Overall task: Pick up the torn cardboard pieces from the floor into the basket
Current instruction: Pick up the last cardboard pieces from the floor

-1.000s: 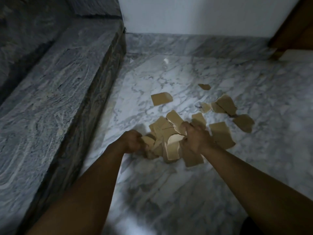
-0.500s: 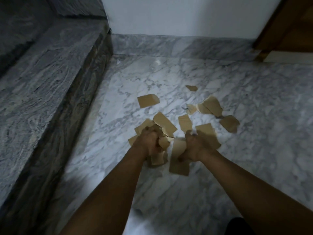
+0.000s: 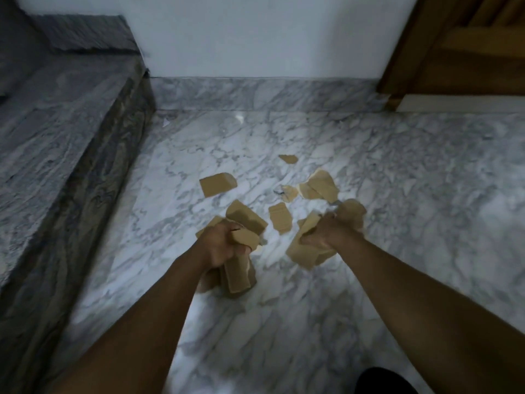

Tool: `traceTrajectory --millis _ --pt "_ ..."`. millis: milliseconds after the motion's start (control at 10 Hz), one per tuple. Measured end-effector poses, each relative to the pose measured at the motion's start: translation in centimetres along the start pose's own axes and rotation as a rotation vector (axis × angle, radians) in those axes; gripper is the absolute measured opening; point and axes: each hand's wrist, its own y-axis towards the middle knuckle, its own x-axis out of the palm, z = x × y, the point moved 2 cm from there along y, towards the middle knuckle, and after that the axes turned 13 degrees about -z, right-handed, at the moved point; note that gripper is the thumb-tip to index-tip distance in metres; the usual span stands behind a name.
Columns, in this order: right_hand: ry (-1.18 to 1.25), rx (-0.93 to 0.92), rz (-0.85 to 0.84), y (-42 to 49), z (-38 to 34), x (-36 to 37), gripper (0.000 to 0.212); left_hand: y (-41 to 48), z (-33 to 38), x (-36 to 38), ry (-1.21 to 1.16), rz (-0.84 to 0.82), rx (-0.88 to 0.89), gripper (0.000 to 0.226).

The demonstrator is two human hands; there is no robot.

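The left hand [image 3: 220, 245] was clenched round a bunch of torn cardboard pieces [image 3: 238, 275]. Its fingers were wrapped tightly, so that flat tan scraps stuck out above the knuckles and hung below the fist. The right hand [image 3: 326, 233] gripped a second bunch [image 3: 302, 251] in the same closed way, with a broad scrap jutting down and to the left from under the palm. Both bunches were low over the grey-veined marble floor [image 3: 426, 194]; whether their lowest edges touched it could not be told.

The cardboard was plain brown, matte and thin, with ragged, uneven edges. More of it lay loose on the floor beyond the hands. A rectangular scrap [image 3: 217, 184] with one rounded corner lay alone on the far left. A ridged scrap [image 3: 280, 217] lay between the two hands. An overlapping cluster [image 3: 322, 184] lay just beyond the right hand, with a crumpled bit [image 3: 289, 192] beside it. A small sliver [image 3: 288, 158] lay farthest off, and another scrap [image 3: 352, 213] showed just past the right knuckles.

A dark stone step [image 3: 56, 137] ran along the left. A white wall [image 3: 255, 38] stood behind, and a wooden door [image 3: 468, 44] stood at the far right.
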Motion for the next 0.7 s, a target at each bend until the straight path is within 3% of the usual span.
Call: traceTrajectory --millis 100,200,300,400,600,700 --pt "0.141 0.041 0.082 -0.5 0.1 2.3 0.125 0.1 -0.8 -1.0 -0.102 -0.031 0.035 0.049" --pt "0.28 0.039 0.135 -0.7 0.2 2.5 0.095 0.2 -1.5 -1.4 -0.128 -0.091 0.025 0.046" --pt "0.358 0.048 0.072 1.5 1.3 3.6 0.106 0.2 -2.1 -1.8 -0.101 -0.114 -0.017 0.033" --pt "0.276 -0.118 -0.03 2.3 1.8 3.3 0.108 -0.1 -2.5 -2.2 -0.067 -0.113 -0.022 0.044" --pt "0.119 -0.534 -0.134 -4.2 -2.3 -0.5 0.054 -1.4 -3.4 -3.9 -0.052 -0.012 -0.051 0.032" --pt "0.031 -0.565 -0.231 -6.0 -6.2 1.0 0.091 -2.4 -4.2 -4.1 -0.076 0.027 -0.041 0.026"
